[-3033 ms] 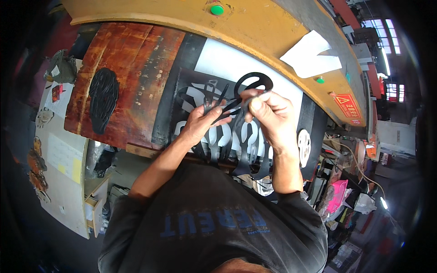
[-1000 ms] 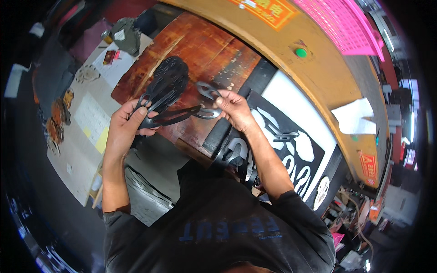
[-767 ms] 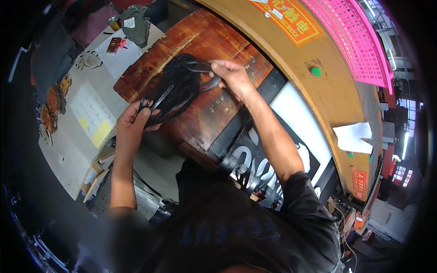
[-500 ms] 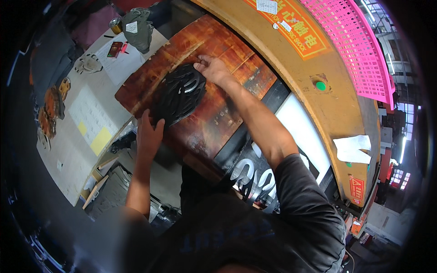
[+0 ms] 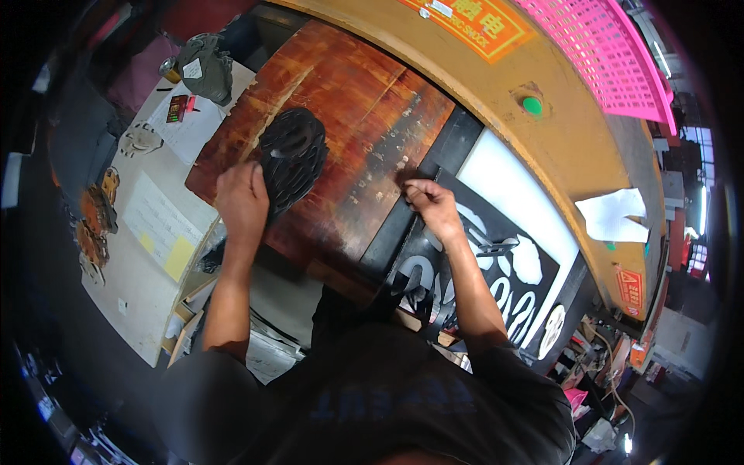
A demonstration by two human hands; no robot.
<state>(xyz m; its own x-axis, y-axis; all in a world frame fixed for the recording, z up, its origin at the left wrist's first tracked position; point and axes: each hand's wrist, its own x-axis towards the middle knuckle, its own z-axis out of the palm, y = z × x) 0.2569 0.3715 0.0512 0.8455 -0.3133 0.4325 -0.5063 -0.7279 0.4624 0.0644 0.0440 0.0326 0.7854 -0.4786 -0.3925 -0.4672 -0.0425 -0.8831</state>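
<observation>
A black, oval, slotted piece with ribs and openings, perhaps several layers stacked, lies on a worn reddish-brown board. At its left edge is my left hand, fingers closed against it; exactly how they grip is hidden. My right hand has its fingers pinched together at the board's right side, over the edge of a black sheet full of curved cutouts. What lies between those fingertips is too small to make out. White shows through the cutouts, and a white surface extends beyond the sheet.
Across the far right curves a yellow-brown machine beam with a green button. A pink basket and a white paper rest on it. The pale left table carries papers, gloves and a dark cloth bundle.
My right hand has left the black piece's far edge and come back toward me, to the black sheet. The left hand's spread fingers have closed and moved up the piece's left edge.
</observation>
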